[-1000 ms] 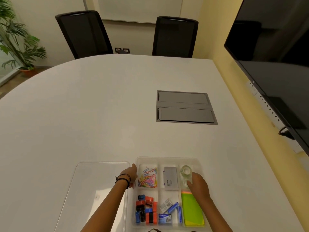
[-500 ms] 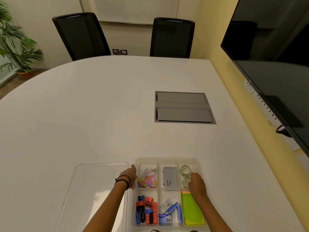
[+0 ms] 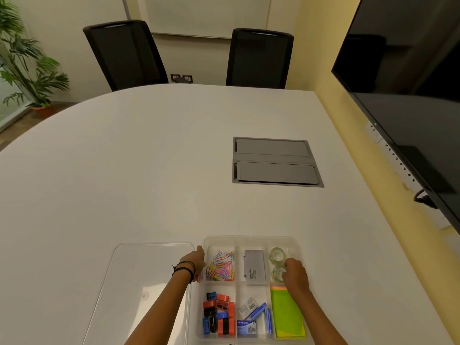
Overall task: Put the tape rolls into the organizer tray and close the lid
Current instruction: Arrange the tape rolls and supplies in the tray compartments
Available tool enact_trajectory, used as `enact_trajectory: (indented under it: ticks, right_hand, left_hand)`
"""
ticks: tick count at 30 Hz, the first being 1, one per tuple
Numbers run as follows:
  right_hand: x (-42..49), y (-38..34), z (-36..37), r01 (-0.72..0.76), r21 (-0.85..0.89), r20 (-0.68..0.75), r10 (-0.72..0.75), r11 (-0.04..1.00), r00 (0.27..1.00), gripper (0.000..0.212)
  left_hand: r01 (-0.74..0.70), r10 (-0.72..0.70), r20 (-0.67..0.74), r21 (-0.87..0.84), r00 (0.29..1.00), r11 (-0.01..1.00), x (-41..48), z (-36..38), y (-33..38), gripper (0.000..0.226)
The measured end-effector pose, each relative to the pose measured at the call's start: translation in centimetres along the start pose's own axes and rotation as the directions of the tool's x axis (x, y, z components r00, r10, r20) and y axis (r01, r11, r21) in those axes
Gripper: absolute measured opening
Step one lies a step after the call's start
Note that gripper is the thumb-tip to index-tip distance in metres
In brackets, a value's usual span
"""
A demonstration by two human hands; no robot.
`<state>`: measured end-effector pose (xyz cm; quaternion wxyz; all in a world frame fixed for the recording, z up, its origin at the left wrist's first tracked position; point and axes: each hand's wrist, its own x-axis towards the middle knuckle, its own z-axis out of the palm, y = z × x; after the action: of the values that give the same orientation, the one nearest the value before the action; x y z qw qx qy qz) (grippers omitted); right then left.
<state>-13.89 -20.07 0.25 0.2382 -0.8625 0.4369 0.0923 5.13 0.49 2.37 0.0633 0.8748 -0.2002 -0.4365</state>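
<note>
A clear organizer tray (image 3: 251,239) lies at the near edge of the white table. In its far right compartment lie two clear tape rolls, one behind (image 3: 278,254) and one in front (image 3: 277,273). My right hand (image 3: 295,275) rests over the near roll, fingers curled at its right side; whether it grips the roll is unclear. At the tray's left wall, my left hand (image 3: 193,262) holds the rim. The clear lid (image 3: 139,277) lies flat on the table left of the tray.
The other compartments hold coloured paper clips (image 3: 221,266), a grey box (image 3: 254,267), red and blue sharpeners (image 3: 218,313), staple boxes (image 3: 254,317) and green sticky notes (image 3: 287,314). A grey cable hatch (image 3: 275,161) is set in the table farther back. A screen (image 3: 408,100) hangs on the right wall.
A second tape roll now lies in the far right compartment in front of the first. My right hand stays over it. The left hand has not moved from the tray's rim.
</note>
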Motion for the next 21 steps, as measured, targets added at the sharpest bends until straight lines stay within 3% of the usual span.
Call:
enact_trajectory:
  ticks: [7,9,11,13,21]
  right_hand:
    - [0.1,-0.5,-0.3,-0.011,0.015,0.053,0.01,1.0,0.999,0.018]
    - [0.1,-1.0,-0.4,-0.031,-0.003,0.082,0.031,1.0,0.996,0.007]
    - [0.3,-1.3,-0.1,-0.073,0.009,0.097,0.072,0.997,0.993,0.033]
    - [0.1,-1.6,0.1,-0.092,0.022,0.112,0.089,0.995,0.99,0.042]
    - [0.0,-2.2,1.0,-0.121,0.04,0.069,0.118,0.992,0.991,0.041]
  left_hand:
    - [-0.001,0.001,-0.007,-0.006,1.0,1.0,-0.1,0.1,0.0,0.044]
    - [0.003,-0.003,-0.001,-0.014,1.0,1.0,0.0,0.1,0.0,0.045]
    - [0.007,-0.007,0.005,-0.018,1.0,1.0,0.0,0.1,0.0,0.047]
    - [0.008,-0.008,0.005,-0.02,1.0,1.0,0.0,0.1,0.0,0.046]
    - [-0.002,0.003,-0.008,0.012,1.0,1.0,0.0,0.0,0.1,0.043]
